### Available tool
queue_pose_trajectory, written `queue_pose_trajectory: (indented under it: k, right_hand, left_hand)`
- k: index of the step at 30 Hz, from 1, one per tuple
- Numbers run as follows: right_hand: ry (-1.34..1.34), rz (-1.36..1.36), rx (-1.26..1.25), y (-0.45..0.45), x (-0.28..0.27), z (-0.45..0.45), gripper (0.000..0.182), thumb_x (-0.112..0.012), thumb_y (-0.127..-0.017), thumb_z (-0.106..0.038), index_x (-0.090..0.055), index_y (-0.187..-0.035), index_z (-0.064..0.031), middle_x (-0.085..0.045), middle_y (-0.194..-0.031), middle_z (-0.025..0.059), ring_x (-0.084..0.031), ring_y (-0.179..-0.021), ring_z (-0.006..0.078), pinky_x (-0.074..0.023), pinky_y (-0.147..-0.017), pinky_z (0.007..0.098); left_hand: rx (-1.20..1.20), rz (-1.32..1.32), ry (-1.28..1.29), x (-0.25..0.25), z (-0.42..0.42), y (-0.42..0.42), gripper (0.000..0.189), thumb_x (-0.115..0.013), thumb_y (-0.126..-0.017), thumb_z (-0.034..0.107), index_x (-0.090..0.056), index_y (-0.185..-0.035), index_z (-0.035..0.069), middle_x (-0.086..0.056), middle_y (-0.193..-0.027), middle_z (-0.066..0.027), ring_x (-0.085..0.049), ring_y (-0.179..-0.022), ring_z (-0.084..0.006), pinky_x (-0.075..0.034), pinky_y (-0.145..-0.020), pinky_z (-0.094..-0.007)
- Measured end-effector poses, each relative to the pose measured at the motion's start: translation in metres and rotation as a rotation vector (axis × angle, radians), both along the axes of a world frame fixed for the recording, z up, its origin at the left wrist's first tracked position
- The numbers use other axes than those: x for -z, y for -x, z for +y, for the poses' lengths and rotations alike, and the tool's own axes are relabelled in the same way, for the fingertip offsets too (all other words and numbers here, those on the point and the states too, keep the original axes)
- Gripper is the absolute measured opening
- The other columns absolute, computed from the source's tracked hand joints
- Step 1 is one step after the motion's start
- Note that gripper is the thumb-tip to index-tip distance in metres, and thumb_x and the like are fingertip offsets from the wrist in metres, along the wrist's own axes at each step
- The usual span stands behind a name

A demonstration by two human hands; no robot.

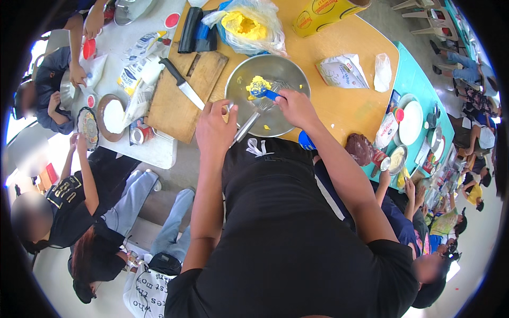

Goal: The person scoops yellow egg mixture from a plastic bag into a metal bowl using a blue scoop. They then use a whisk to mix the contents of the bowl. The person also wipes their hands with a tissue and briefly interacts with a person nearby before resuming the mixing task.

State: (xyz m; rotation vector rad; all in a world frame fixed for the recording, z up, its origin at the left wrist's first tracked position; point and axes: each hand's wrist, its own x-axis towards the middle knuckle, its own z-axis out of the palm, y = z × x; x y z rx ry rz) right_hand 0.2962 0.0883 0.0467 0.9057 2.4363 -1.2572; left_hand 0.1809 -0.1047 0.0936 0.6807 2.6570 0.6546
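Observation:
In front of me on the table stands a stainless steel mixing bowl point(294, 75). My left hand point(216, 129) grips its left rim, thumb on the inner side. With my right hand point(298, 106) I hold a blue measuring spoon point(272, 94) over the bowl; its scoop is in a yellow, butter-like lump point(254, 84). A wire whisk point(250, 123) leans in the bowl, its handle over the near rim. Small yellow bits stick to the bowl's inside. Beyond the bowl is an open plastic bag point(274, 37) holding more of the yellow spread point(242, 26).
Left of the bowl, a kitchen knife point(187, 89) lies on a wooden cutting board point(167, 107), its tip towards my left hand. A whipping-powder packet point(342, 71) and a yellow container point(322, 16) stand to the right. A blue lid point(306, 140) is near my right forearm. Other people work at both sides.

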Motion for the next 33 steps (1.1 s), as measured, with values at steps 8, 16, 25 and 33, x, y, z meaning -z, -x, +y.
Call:
queue_pose_trajectory:
  k: [8,16,25,33]
  right_hand:
    - [-0.024,0.229,0.077,-0.021,-0.026,-0.004,0.02,-0.056,-0.094,-0.021,-0.067,-0.092,-0.0044,-0.066,-0.077,0.0185,-0.065,-0.075,0.0389,-0.0493,-0.068,0.0476]
    - [0.03,0.218,0.049,-0.019,-0.035,0.007,0.022,-0.056,-0.095,-0.022,-0.066,-0.09,-0.0033,-0.062,-0.066,0.0106,-0.063,-0.061,0.0252,-0.0471,-0.06,0.0376]
    - [0.166,0.075,0.002,-0.017,0.02,0.03,0.021,-0.055,-0.096,-0.019,-0.066,-0.091,-0.0025,-0.06,-0.068,0.0088,-0.058,-0.063,0.019,-0.0452,-0.062,0.0343]
    - [0.318,0.063,0.08,-0.03,0.01,0.036,0.021,-0.054,-0.098,-0.017,-0.066,-0.091,-0.0018,-0.055,-0.066,0.0007,-0.049,-0.062,0.0092,-0.0401,-0.059,0.0271]
  left_hand:
    - [0.043,-0.212,-0.134,0.009,-0.005,-0.015,0.026,-0.067,-0.087,0.033,-0.07,-0.095,0.008,-0.067,-0.091,-0.0125,-0.067,-0.083,-0.0315,-0.053,-0.073,-0.0433]
    - [-0.158,-0.063,-0.039,0.028,-0.043,0.012,0.02,-0.069,-0.086,0.026,-0.072,-0.099,0.011,-0.064,-0.095,-0.0129,-0.065,-0.087,-0.0319,-0.052,-0.078,-0.0417]
    - [0.514,0.479,0.347,0.106,-0.086,0.179,0.041,-0.061,-0.082,0.002,-0.063,-0.119,0.019,-0.048,-0.136,-0.0049,-0.049,-0.125,-0.0296,-0.046,-0.102,-0.0422]
    - [0.889,0.559,0.487,0.118,-0.082,0.238,0.021,-0.057,-0.086,0.014,-0.064,-0.106,0.017,-0.055,-0.12,-0.0028,-0.048,-0.122,-0.0207,-0.04,-0.103,-0.0381]
